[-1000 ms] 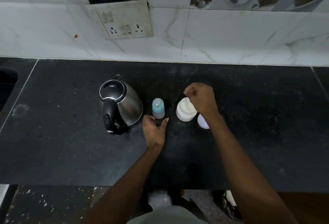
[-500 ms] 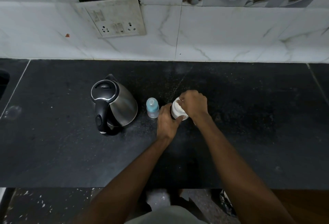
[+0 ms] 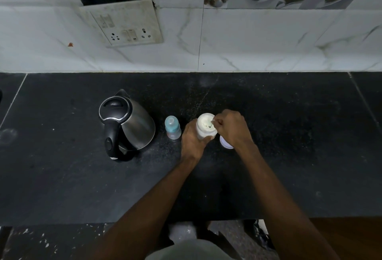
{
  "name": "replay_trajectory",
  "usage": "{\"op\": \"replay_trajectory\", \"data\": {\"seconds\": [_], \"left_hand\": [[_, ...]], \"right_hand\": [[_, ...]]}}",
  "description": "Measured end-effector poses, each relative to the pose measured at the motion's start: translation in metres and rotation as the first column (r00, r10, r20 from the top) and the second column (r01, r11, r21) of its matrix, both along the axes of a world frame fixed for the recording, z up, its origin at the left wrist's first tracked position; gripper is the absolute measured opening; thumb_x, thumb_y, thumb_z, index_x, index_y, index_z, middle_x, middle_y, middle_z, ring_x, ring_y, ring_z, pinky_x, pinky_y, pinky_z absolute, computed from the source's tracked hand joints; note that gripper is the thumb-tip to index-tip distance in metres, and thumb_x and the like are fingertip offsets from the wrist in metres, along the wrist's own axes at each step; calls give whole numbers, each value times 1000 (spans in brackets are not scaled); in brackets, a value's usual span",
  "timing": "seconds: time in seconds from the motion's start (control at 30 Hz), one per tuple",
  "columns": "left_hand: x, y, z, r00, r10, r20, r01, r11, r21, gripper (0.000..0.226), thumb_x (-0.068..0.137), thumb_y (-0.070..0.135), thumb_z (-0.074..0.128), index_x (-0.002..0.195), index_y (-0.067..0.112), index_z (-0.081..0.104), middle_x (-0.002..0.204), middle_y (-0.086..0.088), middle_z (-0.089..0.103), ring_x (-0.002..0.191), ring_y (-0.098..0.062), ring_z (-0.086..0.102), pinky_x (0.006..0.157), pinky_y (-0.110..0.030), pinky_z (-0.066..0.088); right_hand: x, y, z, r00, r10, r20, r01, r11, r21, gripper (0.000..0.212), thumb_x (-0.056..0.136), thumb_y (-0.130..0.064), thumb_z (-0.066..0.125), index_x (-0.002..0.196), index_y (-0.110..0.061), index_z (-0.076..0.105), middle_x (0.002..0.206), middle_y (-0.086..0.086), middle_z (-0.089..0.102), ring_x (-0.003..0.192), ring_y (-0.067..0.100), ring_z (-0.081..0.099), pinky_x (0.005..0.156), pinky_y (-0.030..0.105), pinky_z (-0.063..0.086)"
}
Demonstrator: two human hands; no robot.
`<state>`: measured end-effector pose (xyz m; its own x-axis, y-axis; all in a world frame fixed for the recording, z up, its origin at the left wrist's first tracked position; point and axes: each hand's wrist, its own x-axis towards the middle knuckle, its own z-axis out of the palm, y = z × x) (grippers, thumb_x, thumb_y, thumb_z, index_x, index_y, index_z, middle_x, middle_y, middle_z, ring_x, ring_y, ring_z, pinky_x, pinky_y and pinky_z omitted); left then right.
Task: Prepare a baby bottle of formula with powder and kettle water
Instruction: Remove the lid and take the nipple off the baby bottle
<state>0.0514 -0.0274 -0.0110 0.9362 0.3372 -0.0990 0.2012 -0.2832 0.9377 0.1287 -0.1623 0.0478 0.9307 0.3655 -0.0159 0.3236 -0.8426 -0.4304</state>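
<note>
the open white powder jar point(image 3: 205, 127) stands mid-counter, its mouth facing up with pale powder inside. the left hand point(image 3: 193, 141) wraps its near side, fingers curled round the wall. the right hand point(image 3: 231, 128) pinches a small scoop point(image 3: 211, 124) dipped at the jar's right rim. the jar's lid point(image 3: 225, 145) lies just beside, partly under that wrist. the capped baby bottle point(image 3: 172, 127) stands near on the left, the kettle point(image 3: 126, 124) beyond it. the black counter point(image 3: 299, 146) lies bare to the right, and toward the front edge.
</note>
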Motion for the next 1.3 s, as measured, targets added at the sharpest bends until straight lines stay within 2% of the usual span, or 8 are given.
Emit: {"op": "replay_trajectory", "data": {"seconds": [0.13,0.37,0.63,0.73,0.83,0.93,1.17,1.3], "left_hand": [[0,0,-2,1000,14,-26,-15,999,-34,67,76,25,93,134,21,60,131,1,66,120,-13,64,104,-31,53],[2,3,-5,999,11,-34,-11,1000,-12,66,75,20,92,133,20,60,130,-2,66,119,-15,64,105,-40,54],[3,5,-6,998,11,-54,-13,999,-29,68,71,26,95,128,31,56,126,5,68,117,-11,66,103,-39,56],[4,6,-8,998,15,-69,-16,1000,-26,69,70,26,96,128,26,58,125,3,69,116,-13,67,103,-41,56],[5,5,-9,997,22,-73,-23,1000,-8,69,70,24,96,129,20,60,125,1,69,116,-15,67,102,-43,56],[6,5,-8,996,37,-87,-36,999,6,67,71,18,95,128,16,60,125,-1,70,116,-17,67,103,-43,56],[6,6,-7,993,43,-110,-41,999,19,66,70,20,96,126,15,61,123,-3,70,114,-19,67,101,-44,57],[7,7,-9,990,40,-134,-34,999,41,69,69,22,96,128,15,60,124,-1,70,114,-19,67,100,-45,57]], "right_hand": [[-12,-10,-6,986,46,157,-54,997,46,11,87,-18,74,81,-11,80,74,5,64,64,25,62,57,29,46],[-23,-15,-11,985,-104,136,65,963,261,4,85,-13,82,84,-9,81,77,6,72,65,22,67,65,29,52],[-36,-22,-25,924,177,339,-184,983,-11,11,81,-2,82,90,-6,76,77,7,66,67,26,61,51,37,54],[-41,-23,-25,921,214,325,-210,977,-46,15,78,-1,83,90,-6,75,77,7,65,66,26,61,50,34,53],[-37,-21,-22,946,113,304,-134,990,48,3,86,-6,78,86,-7,75,76,7,64,65,24,60,54,35,52],[-25,-16,-16,974,-57,218,17,984,179,7,91,-14,75,89,-8,78,79,8,67,65,23,62,59,33,51],[-10,-7,-11,994,-112,-1,111,981,161,12,90,-19,75,86,-9,81,85,10,76,78,27,70,73,37,55],[-11,-3,-11,979,-169,-115,193,948,251,9,88,-17,78,85,-9,82,85,3,80,79,18,73,77,30,57]]}}
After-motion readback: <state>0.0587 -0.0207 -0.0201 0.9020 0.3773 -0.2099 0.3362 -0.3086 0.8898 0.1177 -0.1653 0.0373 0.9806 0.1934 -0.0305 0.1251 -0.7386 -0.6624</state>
